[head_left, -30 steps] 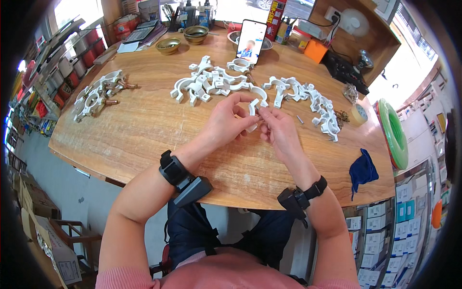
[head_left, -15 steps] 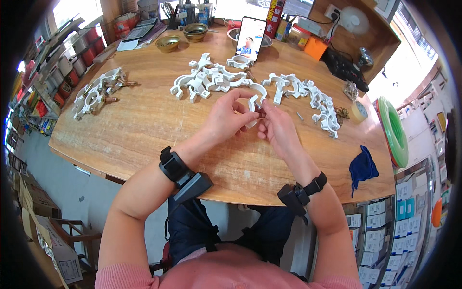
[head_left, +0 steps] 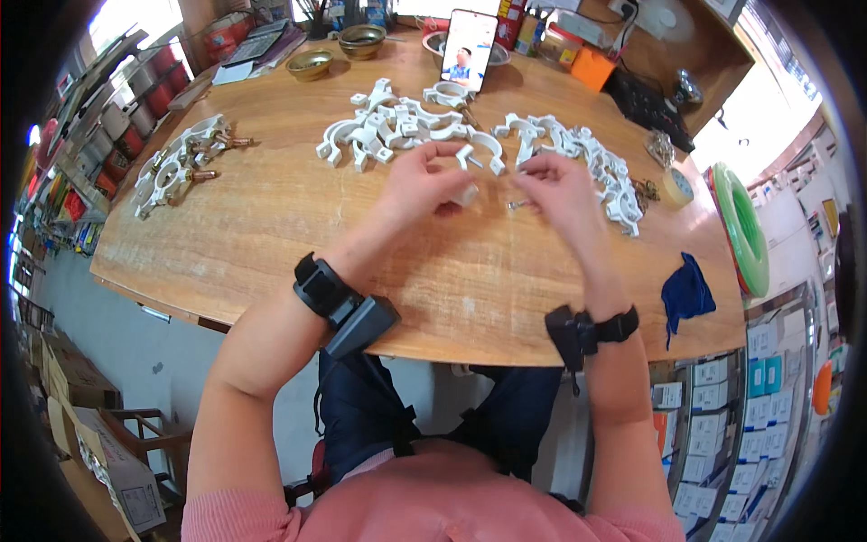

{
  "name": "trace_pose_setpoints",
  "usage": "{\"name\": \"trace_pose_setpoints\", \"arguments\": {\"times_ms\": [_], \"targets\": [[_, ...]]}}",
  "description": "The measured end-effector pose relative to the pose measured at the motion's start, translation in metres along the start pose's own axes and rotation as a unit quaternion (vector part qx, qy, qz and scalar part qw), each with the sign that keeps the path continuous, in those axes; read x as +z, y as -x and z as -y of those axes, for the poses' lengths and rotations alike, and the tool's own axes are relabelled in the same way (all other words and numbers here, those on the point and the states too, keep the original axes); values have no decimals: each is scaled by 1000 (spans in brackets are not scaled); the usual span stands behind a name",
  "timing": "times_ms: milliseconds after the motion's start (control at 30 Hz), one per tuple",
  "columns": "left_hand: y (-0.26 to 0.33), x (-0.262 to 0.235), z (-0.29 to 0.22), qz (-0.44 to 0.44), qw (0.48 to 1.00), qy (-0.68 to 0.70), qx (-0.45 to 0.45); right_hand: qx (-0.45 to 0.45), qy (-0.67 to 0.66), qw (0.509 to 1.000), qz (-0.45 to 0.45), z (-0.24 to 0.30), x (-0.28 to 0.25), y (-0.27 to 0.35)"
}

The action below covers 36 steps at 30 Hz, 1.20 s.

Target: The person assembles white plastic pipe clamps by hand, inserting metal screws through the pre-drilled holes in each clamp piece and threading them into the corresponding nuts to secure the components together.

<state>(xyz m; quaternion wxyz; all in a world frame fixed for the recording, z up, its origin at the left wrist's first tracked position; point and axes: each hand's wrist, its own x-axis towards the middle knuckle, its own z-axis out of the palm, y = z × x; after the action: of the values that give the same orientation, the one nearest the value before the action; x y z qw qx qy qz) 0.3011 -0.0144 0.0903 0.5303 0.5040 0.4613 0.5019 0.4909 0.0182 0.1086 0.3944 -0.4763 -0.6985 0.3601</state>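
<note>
Clamp (head_left: 464, 156) in L hand (head_left: 422, 185), fingers curled round it, over table (head_left: 452, 280). R hand (head_left: 560, 185) nearly closed nr screw (head_left: 517, 205), can't tell if gripped. Box labels (head_left: 711, 397) too small to read.

The clamps (head_left: 406, 126) are white, the table (head_left: 343, 212) wood-grained brown, the cloth (head_left: 688, 289) dark blue, the sleeve (head_left: 237, 517) pink, the wrist straps (head_left: 322, 284) black.
</note>
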Motion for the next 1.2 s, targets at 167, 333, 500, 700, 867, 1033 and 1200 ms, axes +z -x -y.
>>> {"name": "trace_pose_setpoints", "arguments": {"times_ms": [167, 333, 500, 700, 867, 1033, 1200], "targets": [[0, -7, -8, 58, 987, 129, -71, -55, 378, 922, 55, 1, -21, 0], [4, 3, -14, 82, 956, 242, -145, -61, 429, 891, 133, -13, -22, 3], [14, -7, -14, 66, 965, 201, -155, -132, 253, 958, 17, 60, -21, 60], [13, 7, -20, 77, 959, 215, -167, -503, -371, 769, 131, 137, -63, 177], [9, 1, -14, 72, 961, 223, -146, -571, -290, 759, 121, 170, -68, 213], [9, 3, -16, 82, 962, 223, -133, -575, -228, 781, 85, 181, -70, 230], [10, 6, -20, 112, 958, 235, -122, -576, -188, 793, 64, 192, -70, 244]]}}
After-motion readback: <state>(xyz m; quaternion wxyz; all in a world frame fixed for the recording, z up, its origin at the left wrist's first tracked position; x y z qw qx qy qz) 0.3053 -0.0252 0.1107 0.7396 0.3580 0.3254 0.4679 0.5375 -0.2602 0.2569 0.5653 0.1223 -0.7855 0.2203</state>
